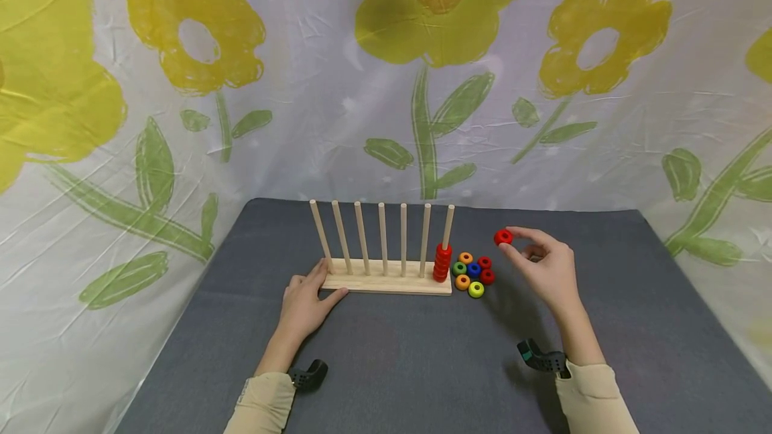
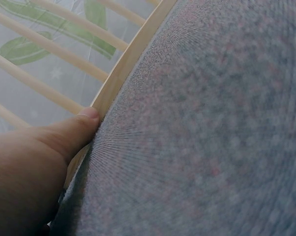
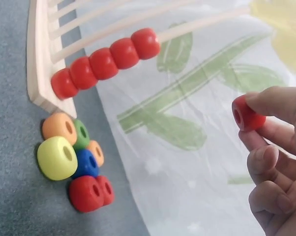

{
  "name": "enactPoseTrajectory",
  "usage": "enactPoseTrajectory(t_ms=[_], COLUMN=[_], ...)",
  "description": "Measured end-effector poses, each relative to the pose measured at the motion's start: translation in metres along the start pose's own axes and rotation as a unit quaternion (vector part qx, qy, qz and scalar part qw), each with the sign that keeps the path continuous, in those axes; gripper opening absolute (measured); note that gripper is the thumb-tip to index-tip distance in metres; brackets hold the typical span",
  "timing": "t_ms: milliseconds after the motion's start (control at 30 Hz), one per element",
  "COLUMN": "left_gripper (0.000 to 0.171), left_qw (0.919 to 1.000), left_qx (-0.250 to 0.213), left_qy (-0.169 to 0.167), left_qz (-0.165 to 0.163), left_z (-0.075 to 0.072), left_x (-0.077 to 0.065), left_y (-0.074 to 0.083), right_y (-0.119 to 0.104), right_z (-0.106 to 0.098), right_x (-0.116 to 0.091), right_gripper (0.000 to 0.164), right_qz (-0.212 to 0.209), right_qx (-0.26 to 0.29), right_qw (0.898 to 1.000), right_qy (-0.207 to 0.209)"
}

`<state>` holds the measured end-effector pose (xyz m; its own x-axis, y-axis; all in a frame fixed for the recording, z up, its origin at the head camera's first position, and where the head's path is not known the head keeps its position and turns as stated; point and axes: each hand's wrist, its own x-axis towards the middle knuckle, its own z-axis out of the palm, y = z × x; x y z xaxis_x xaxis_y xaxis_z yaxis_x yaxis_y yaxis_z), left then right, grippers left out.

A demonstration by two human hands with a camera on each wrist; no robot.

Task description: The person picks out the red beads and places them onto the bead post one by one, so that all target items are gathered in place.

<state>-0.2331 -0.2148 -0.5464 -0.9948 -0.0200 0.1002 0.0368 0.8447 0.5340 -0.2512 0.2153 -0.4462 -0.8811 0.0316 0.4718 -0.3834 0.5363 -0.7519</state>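
Observation:
A wooden peg rack [image 1: 386,284] with several upright pegs stands on the table. My left hand [image 1: 304,303] holds its left end, the thumb [image 2: 81,128] along the front edge of the base and the other fingers at the far side, partly hidden. Red beads [image 1: 442,263] are stacked on the rightmost peg, whose upper part is bare. To the right of the rack, my right hand [image 1: 545,273] pinches a red bead [image 3: 253,118] between thumb and fingertips, raised above the table. Its other fingers are bent loosely.
Loose beads lie clustered beside the rack's right end: a yellow bead [image 3: 54,162], a blue bead [image 3: 83,167], a green bead [image 3: 80,132], plus orange and red ones. The dark grey tablecloth [image 1: 398,360] reaches a flower-printed curtain [image 1: 301,119] behind.

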Motion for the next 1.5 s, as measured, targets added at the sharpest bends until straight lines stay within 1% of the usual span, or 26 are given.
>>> enactPoseTrajectory(t_ms=[267,500,667,833,1033,1200,1500], left_gripper=[0.087,0.088,0.088,0.088,0.088,0.087,0.087], left_qw=[1.0,1.0,1.0,1.0,1.0,1.0,1.0], left_qx=[0.002,-0.001,-0.002,-0.003,0.0,-0.002,-0.002], left_qy=[-0.001,0.0,0.002,-0.002,0.0,0.004,-0.003], left_qz=[0.0,0.0,-0.001,-0.001,0.004,0.007,0.003], left_z=[0.002,0.003,0.003,0.002,0.001,0.001,0.0], left_x=[0.001,0.001,0.001,0.001,0.0,0.0,-0.001], left_y=[-0.003,-0.003,-0.003,-0.003,-0.002,-0.002,-0.001], right_y=[-0.008,-0.009,-0.01,-0.009,-0.009,-0.01,-0.016], right_z=[-0.002,0.001,0.005,0.011,0.017,0.02,0.024], right_x=[-0.001,-0.001,0.0,0.0,0.0,0.002,0.006], right_gripper=[0.032,0.032,0.031,0.028,0.029,0.029,0.028], right_qz=[-0.013,-0.02,-0.026,-0.026,-0.031,-0.039,-0.046], right_qx=[0.005,0.003,0.004,-0.006,-0.007,-0.007,-0.016], right_qw=[1.0,1.0,1.0,1.0,0.999,0.999,0.998], right_qy=[0.006,0.009,0.0,-0.013,-0.025,-0.031,-0.038])
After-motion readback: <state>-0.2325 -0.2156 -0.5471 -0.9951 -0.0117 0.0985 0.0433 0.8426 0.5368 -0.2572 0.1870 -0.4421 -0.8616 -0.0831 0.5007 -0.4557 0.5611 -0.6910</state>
